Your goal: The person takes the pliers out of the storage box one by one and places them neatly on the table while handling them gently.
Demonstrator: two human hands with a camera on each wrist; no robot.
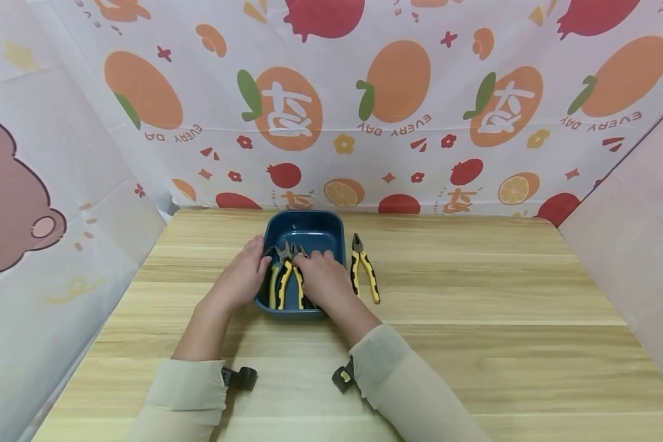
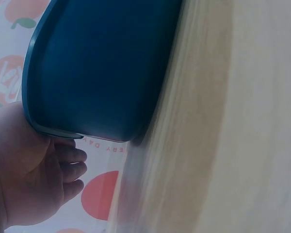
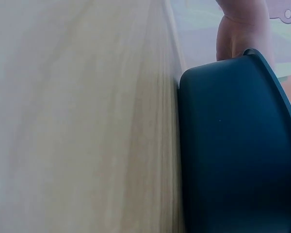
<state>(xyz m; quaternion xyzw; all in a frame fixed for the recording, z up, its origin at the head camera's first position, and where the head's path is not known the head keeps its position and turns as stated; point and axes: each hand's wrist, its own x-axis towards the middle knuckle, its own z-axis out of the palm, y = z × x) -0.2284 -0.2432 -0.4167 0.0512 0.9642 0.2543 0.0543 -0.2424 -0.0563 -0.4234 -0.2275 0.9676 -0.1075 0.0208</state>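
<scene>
The left hand (image 1: 242, 273) grips the left wall of the blue bin (image 1: 304, 315), thumb at the rim, fingers along the outer face. Right of that grip, inside the bin, lie yellow-and-black pliers (image 1: 282, 285), heads pointing away from the person. The right hand (image 1: 326, 279) reaches over the bin's right side, thumb at the pliers; whether it holds them cannot be determined. Just right of this hand, separate pliers (image 1: 357, 245) rest on the wooden table (image 1: 475, 307), handles spread.

Head view: bright, even; faint shadow on table (image 1: 475, 294) beside left sleeve (image 1: 185, 390). Wrist views: dimmer, hazy; blue tray (image 2: 102, 73) dark, table blurred.
</scene>
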